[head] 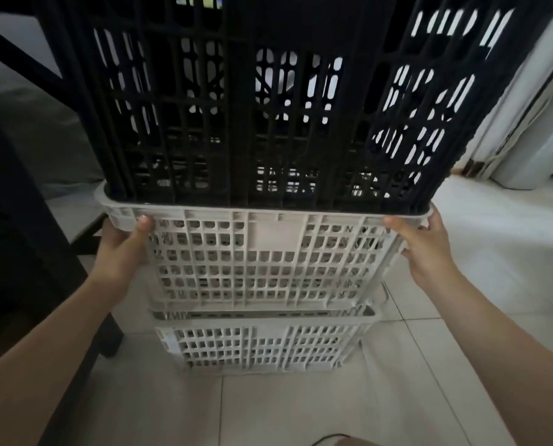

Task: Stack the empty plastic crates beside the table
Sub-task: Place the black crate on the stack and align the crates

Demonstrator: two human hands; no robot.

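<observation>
On the floor (pixel 301 410) sits the bottom crate (pixel 262 349), with the grey crate (pixel 256 255) nested in it. The left hand (pixel 124 249) and right hand (pixel 426 249) are closed around the ends of its rim — probably to steady the stack, as the black crate (pixel 268 107) towers inside it. Farther left is the table (pixel 18 220).
</observation>
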